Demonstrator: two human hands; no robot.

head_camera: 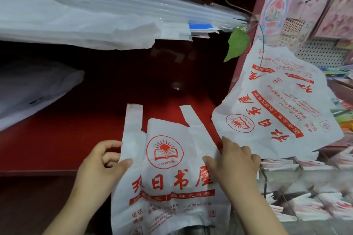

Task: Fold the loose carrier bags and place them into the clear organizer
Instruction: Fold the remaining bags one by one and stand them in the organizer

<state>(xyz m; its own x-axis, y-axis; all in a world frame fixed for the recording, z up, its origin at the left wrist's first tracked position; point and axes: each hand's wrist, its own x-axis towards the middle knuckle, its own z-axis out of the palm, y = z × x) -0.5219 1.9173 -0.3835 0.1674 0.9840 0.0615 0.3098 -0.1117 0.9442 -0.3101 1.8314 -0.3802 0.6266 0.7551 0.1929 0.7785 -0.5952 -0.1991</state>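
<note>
A white carrier bag (168, 181) with red print and a book logo lies flat on the red shelf (57, 139), handles pointing away from me. My left hand (99, 166) pinches its left edge below the left handle. My right hand (236, 162) rests on its right edge with the fingers spread flat. A second printed bag (277, 105) lies loose and upside down at the right, partly over the clear organizer (265, 177), whose compartments hold several folded bags (309, 206).
A thick stack of white and clear plastic bags (86, 17) hangs over the shelf at the upper left. Green leaves (236, 44) dangle by a red post. Pink packaged goods (324, 15) hang on pegboard at the upper right.
</note>
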